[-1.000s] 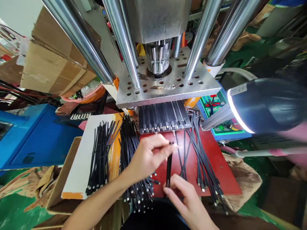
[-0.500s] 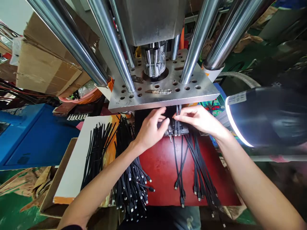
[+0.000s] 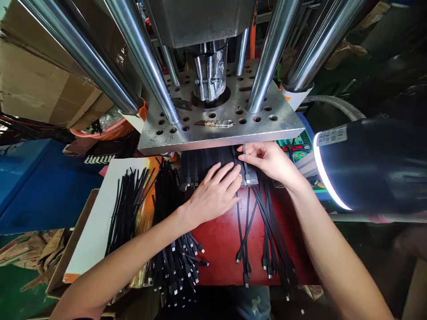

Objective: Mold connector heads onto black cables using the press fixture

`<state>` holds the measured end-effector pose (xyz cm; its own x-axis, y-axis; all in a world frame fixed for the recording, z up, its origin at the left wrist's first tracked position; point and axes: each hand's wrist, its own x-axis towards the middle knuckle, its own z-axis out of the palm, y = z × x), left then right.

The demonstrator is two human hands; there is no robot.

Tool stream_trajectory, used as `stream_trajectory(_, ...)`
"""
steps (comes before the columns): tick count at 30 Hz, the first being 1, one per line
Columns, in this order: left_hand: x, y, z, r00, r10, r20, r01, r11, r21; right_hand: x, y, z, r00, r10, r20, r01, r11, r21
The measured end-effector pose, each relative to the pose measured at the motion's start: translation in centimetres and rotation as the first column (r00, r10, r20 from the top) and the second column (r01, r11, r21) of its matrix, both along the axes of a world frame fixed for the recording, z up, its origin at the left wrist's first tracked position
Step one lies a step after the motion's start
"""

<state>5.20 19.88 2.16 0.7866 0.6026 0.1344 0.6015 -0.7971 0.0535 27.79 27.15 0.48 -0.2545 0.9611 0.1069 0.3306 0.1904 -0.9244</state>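
My right hand pinches a black USB cable between thumb and fingers at the right end of a dark mould block. My left hand lies open over the front edge of the block, fingers stretched towards the cable ends there; its palm hides part of the block. Several cable plugs sit along the block's left front. Loose black cables hang forward from the right side onto the red board.
Above the block is a thick steel plate with upright steel posts. A lit black lamp stands at right. Cable bundles lie at left beside a white board. A blue machine is further left.
My left hand has moved down and flattened over the block's front, uncovering its left part. My right hand stays at the cable on the right, slightly shifted. The view has turned a little.
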Motion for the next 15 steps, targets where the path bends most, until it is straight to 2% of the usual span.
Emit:
stream_trajectory(5,1.3,-1.2,-0.3,0.996,0.09,0.008,-0.09,0.996,0.024,-0.6,-0.1,0.5,0.996,-0.041,0.075,0.039,0.999,0.034)
stream_trajectory(8,2.2,-1.9,-0.5,0.988,0.154,-0.009,-0.153,0.987,0.046,-0.7,-1.8,1.3,0.956,-0.171,0.24,0.122,0.971,0.208)
stream_trajectory(11,2.7,-2.3,-0.3,0.984,0.177,-0.03,-0.176,0.984,0.038,0.0,-4.8,1.7,0.866,-0.17,0.471,-0.007,0.936,0.351)
stream_trajectory(13,2.9,-2.3,0.0,0.983,0.181,-0.021,-0.181,0.984,0.003,0.5,-6.5,1.6,0.775,-0.143,0.616,-0.106,0.931,0.349)
stream_trajectory(15,3.0,-1.7,0.4,0.98,0.197,0.001,-0.197,0.979,-0.048,0.5,-6.9,1.4,0.695,-0.168,0.699,-0.117,0.933,0.341)
